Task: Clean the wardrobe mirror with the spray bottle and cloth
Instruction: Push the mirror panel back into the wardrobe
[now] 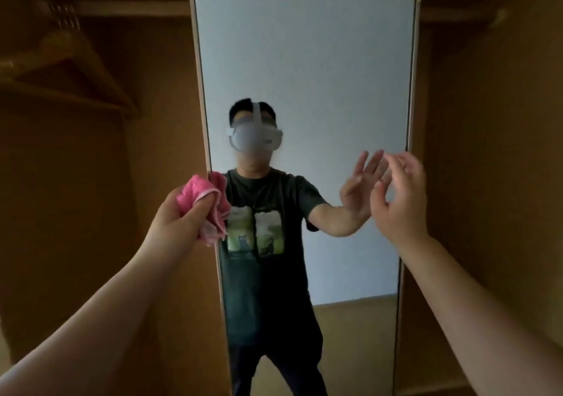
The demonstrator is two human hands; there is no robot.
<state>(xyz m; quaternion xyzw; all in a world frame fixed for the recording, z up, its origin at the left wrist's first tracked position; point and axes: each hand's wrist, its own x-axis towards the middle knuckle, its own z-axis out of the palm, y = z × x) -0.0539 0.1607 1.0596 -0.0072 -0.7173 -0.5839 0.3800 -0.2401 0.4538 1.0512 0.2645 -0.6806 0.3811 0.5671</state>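
Left hand (178, 217): I see it curled round a bunched pink cloth (213, 203), held at the mirror's left edge.
Right hand (402, 197): fingers spread and relaxed, holding nothing, raised before the glass near its right edge. I cannot tell whether it touches the glass.
Wardrobe mirror (304, 60): tall, upright, pale frame, showing the person's reflection and a light wall.
Surround: brown wooden wardrobe panels (487, 152); wooden hangers (67, 54) at upper left, blurred.

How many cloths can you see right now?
1: a pink cloth, gripped in the left hand at the left edge of the mirror. Any other would be out of view.
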